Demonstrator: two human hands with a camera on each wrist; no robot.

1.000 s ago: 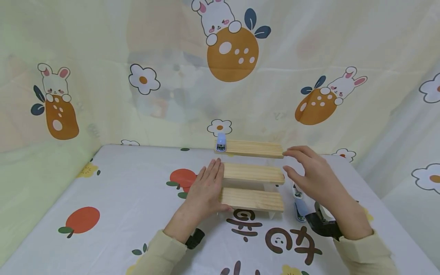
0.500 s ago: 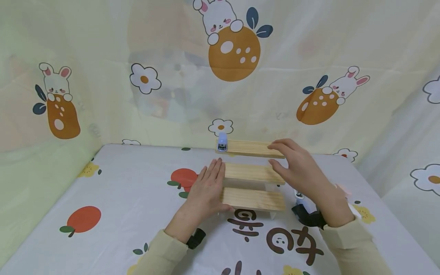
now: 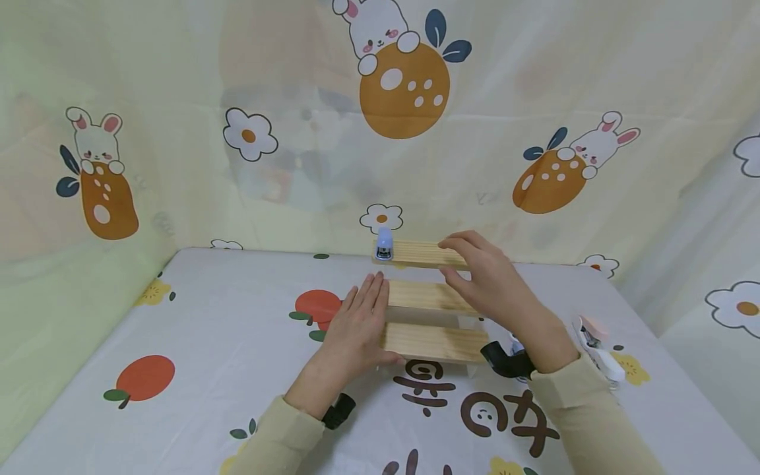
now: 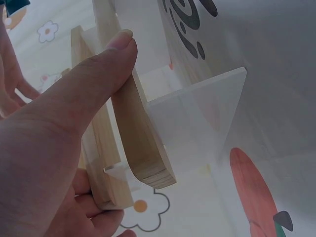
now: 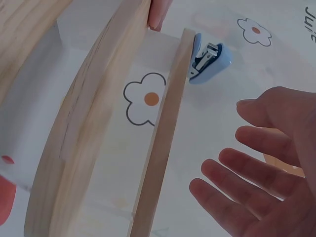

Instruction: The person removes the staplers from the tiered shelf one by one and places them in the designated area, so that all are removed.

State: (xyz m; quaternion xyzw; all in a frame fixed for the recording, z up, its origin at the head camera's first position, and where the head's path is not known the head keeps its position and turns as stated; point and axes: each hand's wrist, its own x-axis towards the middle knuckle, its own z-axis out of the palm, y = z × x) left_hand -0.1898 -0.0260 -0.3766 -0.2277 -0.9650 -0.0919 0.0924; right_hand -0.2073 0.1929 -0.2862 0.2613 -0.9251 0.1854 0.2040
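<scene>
A three-tier display stand with wooden boards (image 3: 436, 340) and clear side supports (image 4: 197, 116) stands mid-table. My left hand (image 3: 356, 326) lies along its left end, fingers straight, thumb touching the lowest board. A small light-blue stapler (image 3: 384, 244) sits upright at the left end of the top board (image 3: 418, 253); it also shows in the right wrist view as a blue stapler (image 5: 210, 61). My right hand (image 3: 487, 274) hovers over the stand's right part with fingers loosely bent and holds nothing. It is apart from the stapler.
Right of my right forearm lie a white stapler (image 3: 607, 363) and a pink one (image 3: 592, 328). Another blue stapler (image 3: 516, 345) is mostly hidden by the black wrist strap (image 3: 507, 361). A patterned cloth wall (image 3: 297, 198) rises right behind the stand.
My right hand has moved left and slightly away from me, from the stand's right end to over its boards. The pink and white staplers have come into view. My left hand stays put.
</scene>
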